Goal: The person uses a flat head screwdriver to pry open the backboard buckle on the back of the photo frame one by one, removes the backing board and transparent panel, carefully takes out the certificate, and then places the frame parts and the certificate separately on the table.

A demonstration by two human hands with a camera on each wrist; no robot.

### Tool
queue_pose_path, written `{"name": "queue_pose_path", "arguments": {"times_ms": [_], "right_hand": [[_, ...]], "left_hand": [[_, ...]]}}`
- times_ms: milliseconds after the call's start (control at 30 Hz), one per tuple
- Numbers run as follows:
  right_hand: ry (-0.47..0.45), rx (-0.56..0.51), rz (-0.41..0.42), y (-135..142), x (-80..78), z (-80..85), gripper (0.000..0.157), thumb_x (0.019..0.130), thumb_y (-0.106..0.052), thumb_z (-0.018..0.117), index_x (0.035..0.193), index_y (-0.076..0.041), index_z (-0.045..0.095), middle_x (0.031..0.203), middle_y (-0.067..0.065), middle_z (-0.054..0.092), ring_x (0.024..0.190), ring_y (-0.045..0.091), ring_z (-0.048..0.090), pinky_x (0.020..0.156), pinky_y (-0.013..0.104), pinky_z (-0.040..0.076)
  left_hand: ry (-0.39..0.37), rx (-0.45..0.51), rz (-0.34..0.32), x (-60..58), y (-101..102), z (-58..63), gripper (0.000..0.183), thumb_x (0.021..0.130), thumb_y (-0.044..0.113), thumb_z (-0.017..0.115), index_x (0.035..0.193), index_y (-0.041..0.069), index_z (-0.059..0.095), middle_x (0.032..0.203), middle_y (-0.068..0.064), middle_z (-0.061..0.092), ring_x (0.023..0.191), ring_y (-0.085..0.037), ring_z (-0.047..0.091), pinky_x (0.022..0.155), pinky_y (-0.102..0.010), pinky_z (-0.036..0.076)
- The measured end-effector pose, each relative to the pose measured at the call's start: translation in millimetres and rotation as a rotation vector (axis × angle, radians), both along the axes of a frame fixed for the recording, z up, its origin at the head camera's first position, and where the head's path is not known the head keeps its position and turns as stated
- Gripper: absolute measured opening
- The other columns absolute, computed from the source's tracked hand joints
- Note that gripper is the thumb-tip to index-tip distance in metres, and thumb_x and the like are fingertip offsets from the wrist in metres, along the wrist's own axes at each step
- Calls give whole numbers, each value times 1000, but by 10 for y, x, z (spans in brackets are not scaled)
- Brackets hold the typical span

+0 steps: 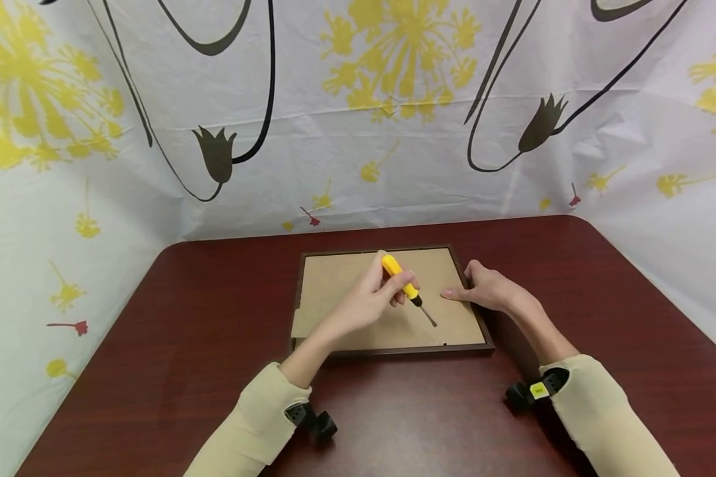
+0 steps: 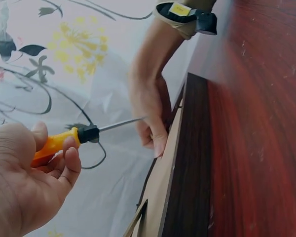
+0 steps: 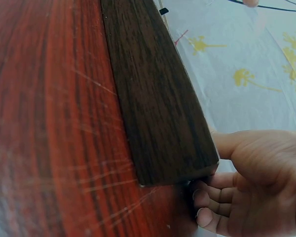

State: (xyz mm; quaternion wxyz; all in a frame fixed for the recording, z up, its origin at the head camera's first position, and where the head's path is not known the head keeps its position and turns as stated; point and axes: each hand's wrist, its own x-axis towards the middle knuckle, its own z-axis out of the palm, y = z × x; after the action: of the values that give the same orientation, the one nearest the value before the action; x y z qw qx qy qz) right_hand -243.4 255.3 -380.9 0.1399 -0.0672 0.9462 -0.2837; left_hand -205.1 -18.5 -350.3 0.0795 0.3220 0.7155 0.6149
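Note:
A picture frame [image 1: 394,352] with a dark wood-grain edge lies back side up on the table, its tan backing board [image 1: 334,281] facing me. My left hand [image 1: 370,298] holds a screwdriver [image 1: 400,275] by its yellow handle, above the board. In the left wrist view the metal shaft of the screwdriver [image 2: 121,124] points toward the right hand, and its tip looks clear of the board. My right hand [image 1: 492,289] grips the frame's right side, thumb on the board and fingers at the outer edge. The right wrist view has those fingers [image 3: 219,200] beside the frame's corner.
The dark red table [image 1: 215,298] extends around the frame. A white sheet with yellow flowers [image 1: 358,192] hangs behind and at both sides. Small dark tabs [image 1: 445,344] show along the frame's inner edge. A black wrist camera [image 1: 321,424] sits on each sleeve.

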Motion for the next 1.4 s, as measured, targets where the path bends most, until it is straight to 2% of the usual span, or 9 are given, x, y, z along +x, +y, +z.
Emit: {"name": "queue_pose_path", "arguments": {"times_ms": [200,333,500,667,867,1033,1167,1400], "right_hand": [[2,-6,13,-5,-3,-1,66,93,-51,70,112,4,40,85,10,44,86,28,49,72,39,39],[3,-10,18,-4,5,3,66,93,-50,70,113,5,40,87,11,46,89,29,49,74,40,39],[0,-12,16,-4,10,8,66,93,-51,70,113,5,40,85,10,43,88,28,48,74,40,39],[1,-7,16,5,17,20,66,93,-52,69,112,4,40,84,9,42,88,28,48,74,40,38],[-5,-14,12,3,23,19,65,93,-51,69,111,4,39,86,10,42,90,30,48,75,41,38],[-3,-10,12,-2,22,27,66,93,-52,69,112,4,39,92,13,46,94,32,48,76,42,39],[-8,-3,11,4,21,30,67,93,-53,68,113,3,38,92,14,45,94,32,48,76,42,39],[-9,-3,10,2,9,22,67,93,-52,69,114,4,39,95,15,49,96,32,49,77,42,40]], "left_hand": [[-29,91,53,-22,-141,47,13,108,13,49,111,1,44,102,-25,66,71,-15,51,64,-21,45],[-43,114,95,-21,-243,81,14,108,15,50,112,2,46,100,-23,64,72,-15,51,67,-22,46],[-44,128,108,-51,-400,79,15,108,15,48,112,1,47,100,-28,60,70,-16,49,65,-22,44],[-4,101,146,-92,-575,61,16,109,17,47,111,1,48,94,-21,61,66,-15,48,61,-23,42],[29,69,235,-118,-795,79,24,109,22,46,108,-1,53,87,-14,62,62,-14,47,55,-24,40],[-10,29,319,-119,-1004,108,34,109,29,47,111,-4,57,84,-16,61,59,-13,45,51,-22,38],[-38,-17,367,-130,-1198,131,35,109,28,46,111,-5,59,83,-16,60,58,-13,44,50,-23,37],[-23,-164,433,-125,-1552,173,37,110,30,45,115,-2,62,85,-17,59,61,-15,44,53,-23,38]]}}
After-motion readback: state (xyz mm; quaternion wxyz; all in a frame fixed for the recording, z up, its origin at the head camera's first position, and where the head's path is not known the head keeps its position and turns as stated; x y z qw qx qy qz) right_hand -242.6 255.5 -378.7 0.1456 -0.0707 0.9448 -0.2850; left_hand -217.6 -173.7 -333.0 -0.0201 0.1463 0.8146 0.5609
